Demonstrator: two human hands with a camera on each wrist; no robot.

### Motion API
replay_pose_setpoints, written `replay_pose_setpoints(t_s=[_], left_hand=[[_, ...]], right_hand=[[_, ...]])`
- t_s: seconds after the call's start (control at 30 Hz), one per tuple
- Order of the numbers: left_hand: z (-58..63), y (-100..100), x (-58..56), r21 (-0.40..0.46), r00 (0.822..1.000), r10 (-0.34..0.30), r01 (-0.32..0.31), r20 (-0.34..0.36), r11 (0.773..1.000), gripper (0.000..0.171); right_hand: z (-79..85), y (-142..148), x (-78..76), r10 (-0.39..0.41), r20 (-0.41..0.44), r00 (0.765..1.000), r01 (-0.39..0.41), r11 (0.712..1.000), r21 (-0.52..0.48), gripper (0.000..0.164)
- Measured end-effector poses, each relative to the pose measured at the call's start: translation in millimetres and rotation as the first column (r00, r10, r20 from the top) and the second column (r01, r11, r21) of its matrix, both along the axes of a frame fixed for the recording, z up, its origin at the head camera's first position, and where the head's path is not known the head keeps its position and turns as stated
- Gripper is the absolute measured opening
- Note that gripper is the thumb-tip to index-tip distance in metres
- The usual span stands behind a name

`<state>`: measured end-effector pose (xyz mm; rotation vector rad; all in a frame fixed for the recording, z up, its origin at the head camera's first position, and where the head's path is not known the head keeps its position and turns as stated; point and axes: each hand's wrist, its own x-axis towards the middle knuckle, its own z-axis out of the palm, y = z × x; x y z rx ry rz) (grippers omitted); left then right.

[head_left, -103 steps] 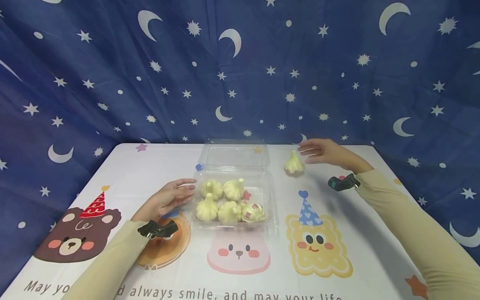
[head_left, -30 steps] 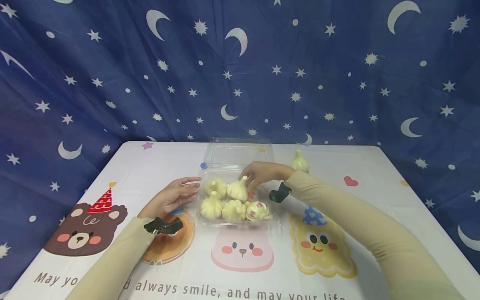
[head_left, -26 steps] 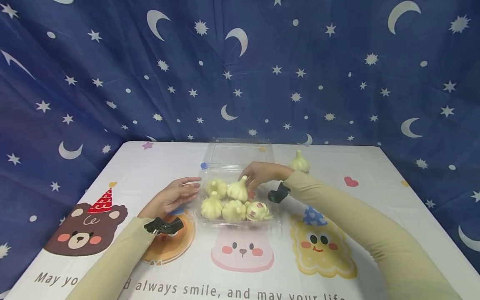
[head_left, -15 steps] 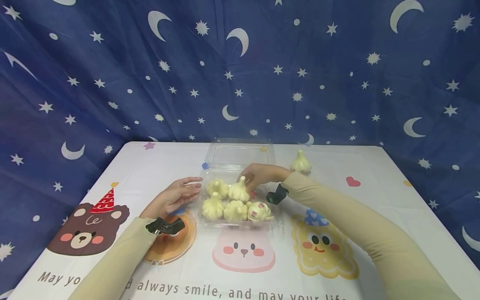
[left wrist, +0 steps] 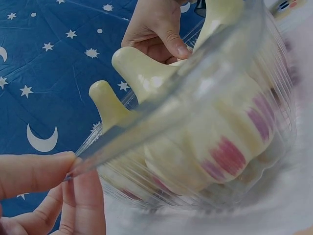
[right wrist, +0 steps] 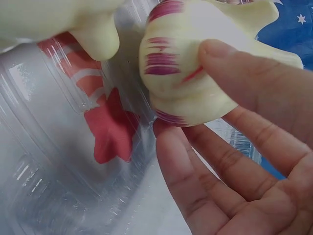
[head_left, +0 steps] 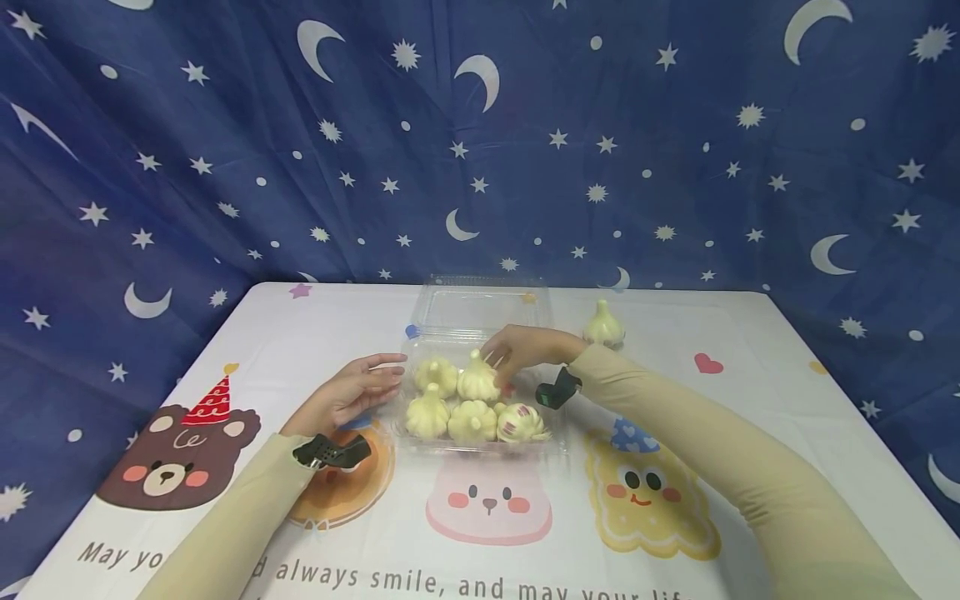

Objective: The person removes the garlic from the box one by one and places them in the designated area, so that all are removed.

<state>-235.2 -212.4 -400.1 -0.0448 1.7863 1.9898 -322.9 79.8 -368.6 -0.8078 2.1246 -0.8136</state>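
Note:
A clear plastic clamshell box (head_left: 401,437) stands open mid-table in the head view, with several pale garlic bulbs inside. My left hand (head_left: 362,387) is at its left side; in the left wrist view, the thumb and fingers (left wrist: 36,174) pinch the box's rim. My right hand (head_left: 521,348) reaches into the back of the box and holds a garlic bulb (head_left: 477,379) in the back row. In the right wrist view its thumb lies on that purple-streaked bulb (right wrist: 178,63), fingers beneath. In front sits a purple-marked bulb (head_left: 521,423). Another garlic bulb (head_left: 603,327) stands outside, behind my right forearm.
The box's clear lid (head_left: 483,305) lies folded back toward the blue star-patterned curtain (head_left: 360,150). A white cloth with printed cartoon figures and lettering covers the table (head_left: 757,392). Black wrist straps (head_left: 558,388) sit on both sleeves.
From beside the lone bulb at the back right, my right hand has come left into the box. The held bulb's stem has lately tipped a little left. My left hand stays at the box.

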Motion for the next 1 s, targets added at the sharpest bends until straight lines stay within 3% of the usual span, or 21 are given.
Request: replay_pose_setpoints(t_s=[0.57, 0.67, 0.77, 0.87, 0.93, 1.0], left_hand=[[-4.5, -3, -2.5, 0.035, 1.0, 0.002, -0.001, -0.005, 0.999, 0.058], [-3.6, -3, -2.2, 0.03, 1.0, 0.0, 0.0, -0.005, 1.0, 0.058], [-3.1, -3, -1.9, 0.019, 1.0, -0.002, 0.002, -0.008, 1.0, 0.058], [-2.3, -3, -1.5, 0.01, 1.0, -0.002, 0.002, -0.009, 1.0, 0.059], [-2.3, -3, -1.3, 0.012, 1.0, -0.001, 0.001, -0.009, 1.0, 0.059], [-1.7, -3, -1.0, 0.017, 1.0, -0.001, 0.001, -0.007, 1.0, 0.058]], right_hand=[[-6.5, -5, 3.3, 0.034, -0.007, 0.999, -0.033, 0.999, 0.009, 0.073], [-7.5, -5, 2.7, 0.063, 0.012, 0.998, -0.063, 0.998, -0.03, 0.053], [-9.4, -4, 0.8, 0.112, 0.03, 0.993, -0.108, 0.989, -0.099, 0.024], [-10.7, -4, -1.4, 0.131, 0.032, 0.991, -0.126, 0.982, -0.139, 0.024], [-9.2, -3, -1.4, 0.106, 0.026, 0.994, -0.102, 0.988, -0.113, 0.015], [-7.6, -3, -1.0, 0.071, 0.024, 0.997, -0.069, 0.995, -0.078, 0.028]])
